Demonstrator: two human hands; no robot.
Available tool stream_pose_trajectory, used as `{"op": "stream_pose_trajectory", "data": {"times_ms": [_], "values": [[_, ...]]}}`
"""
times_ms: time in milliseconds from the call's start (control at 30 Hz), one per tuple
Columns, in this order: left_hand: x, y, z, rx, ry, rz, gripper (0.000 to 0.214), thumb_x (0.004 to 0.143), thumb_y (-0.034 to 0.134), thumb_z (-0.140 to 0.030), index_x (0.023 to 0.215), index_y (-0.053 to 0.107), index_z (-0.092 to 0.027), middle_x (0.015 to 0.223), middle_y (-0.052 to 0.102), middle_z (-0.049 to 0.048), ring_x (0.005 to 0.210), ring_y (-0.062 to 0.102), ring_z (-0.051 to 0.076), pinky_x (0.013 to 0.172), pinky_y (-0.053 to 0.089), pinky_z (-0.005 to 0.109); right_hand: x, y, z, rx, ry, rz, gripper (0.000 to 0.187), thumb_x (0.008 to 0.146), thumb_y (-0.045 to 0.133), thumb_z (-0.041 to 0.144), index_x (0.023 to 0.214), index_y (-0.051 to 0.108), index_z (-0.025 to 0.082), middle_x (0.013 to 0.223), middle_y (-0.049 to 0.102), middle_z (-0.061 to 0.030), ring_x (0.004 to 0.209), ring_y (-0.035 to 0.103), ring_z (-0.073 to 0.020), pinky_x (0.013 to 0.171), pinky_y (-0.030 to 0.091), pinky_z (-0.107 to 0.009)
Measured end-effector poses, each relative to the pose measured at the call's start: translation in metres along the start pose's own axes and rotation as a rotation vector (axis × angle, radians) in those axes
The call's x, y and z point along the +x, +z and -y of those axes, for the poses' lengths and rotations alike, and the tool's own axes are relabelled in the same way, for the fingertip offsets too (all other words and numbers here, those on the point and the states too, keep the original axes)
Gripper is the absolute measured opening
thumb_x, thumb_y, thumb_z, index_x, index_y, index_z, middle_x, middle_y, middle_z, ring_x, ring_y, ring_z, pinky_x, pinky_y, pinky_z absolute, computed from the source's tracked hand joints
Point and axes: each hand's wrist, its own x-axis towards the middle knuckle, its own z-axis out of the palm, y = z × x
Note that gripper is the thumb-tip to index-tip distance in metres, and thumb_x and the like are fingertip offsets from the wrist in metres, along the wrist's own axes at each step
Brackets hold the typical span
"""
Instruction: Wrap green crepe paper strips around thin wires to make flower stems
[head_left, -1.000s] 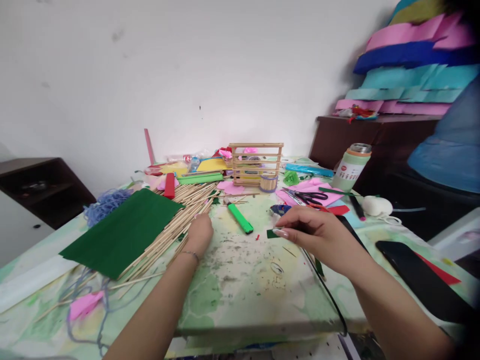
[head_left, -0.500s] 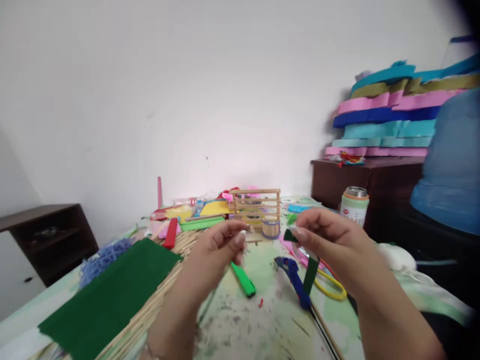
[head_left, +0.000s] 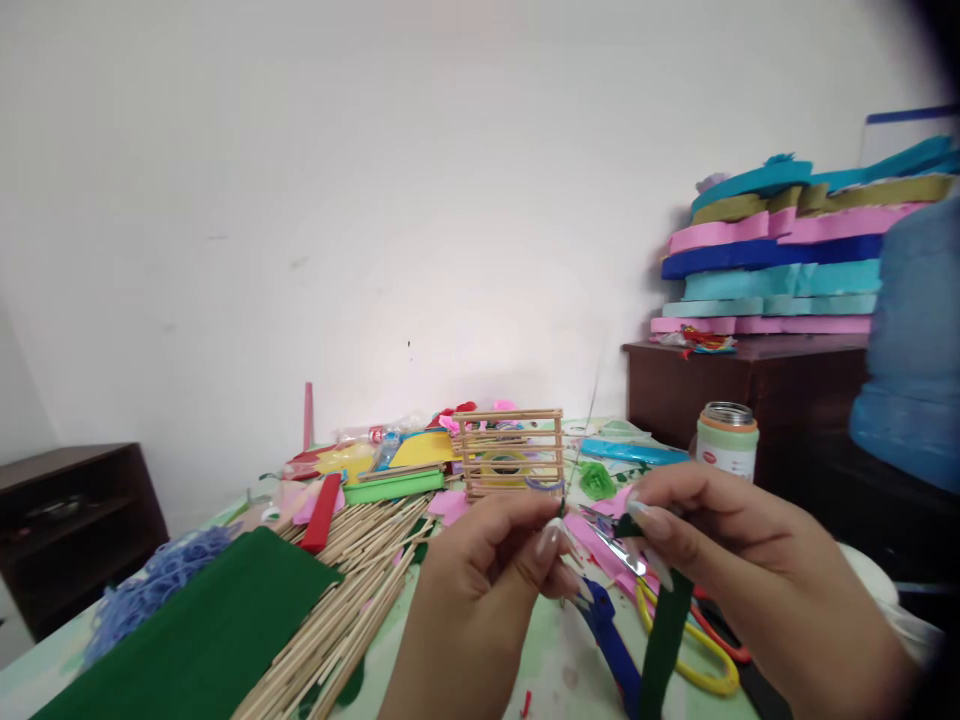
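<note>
My left hand [head_left: 495, 590] is closed, thumb and fingertips pinching what looks like a thin wire [head_left: 592, 405] that rises above it; a speck of green shows at the fingertips. My right hand [head_left: 735, 560] pinches a dark green crepe paper strip [head_left: 666, 640], whose long end hangs down. The two hands are close together but apart. Beneath them lies a blue glue gun [head_left: 611, 640], partly covered by my left fingertips. Scissors with yellow handles [head_left: 709, 668] lie below my right hand, their blades showing between the hands.
Bamboo sticks [head_left: 330, 600], a green crepe paper sheet [head_left: 202, 630] and blue shredded paper [head_left: 154, 590] lie left. A small stick rack [head_left: 510, 415] stands behind, near a green paper flower [head_left: 597, 480]. An open thermos [head_left: 727, 440] stands right, before a dark cabinet [head_left: 690, 390].
Both hands have moved closer together, the left one to the right. The green strip hangs nearer to me. The view has shifted, and the bright green object below my left hand no longer shows.
</note>
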Motion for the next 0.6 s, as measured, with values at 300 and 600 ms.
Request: {"op": "stream_pose_trajectory", "data": {"times_ms": [300, 600], "values": [[-0.001, 0.006, -0.003, 0.096, 0.084, 0.049, 0.018, 0.086, 0.060, -0.018, 0.094, 0.073, -0.026, 0.082, 0.070, 0.0013, 0.062, 0.065, 0.008, 0.062, 0.055, 0.018, 0.006, 0.018, -0.007, 0.070, 0.012, 0.040, 0.017, 0.074, 0.075, 0.033, 0.089, 0.074, 0.026, 0.077, 0.074, -0.0023, 0.069, 0.069, -0.0154, 0.062, 0.057, -0.023], [0.004, 0.003, 0.001, 0.302, 0.172, 0.054, 0.019, 0.089, 0.059, -0.028, 0.102, 0.072, -0.026, 0.083, 0.064, 0.0027, 0.066, 0.056, 0.010, 0.061, 0.048, 0.022, 0.011, 0.016, -0.001, -0.100, -0.139, 0.092, 0.008, 0.081, 0.068, 0.028, 0.082, 0.076, 0.025, 0.074, 0.072, -0.0020, 0.067, 0.066, -0.0154, 0.061, 0.053, -0.025]]}}
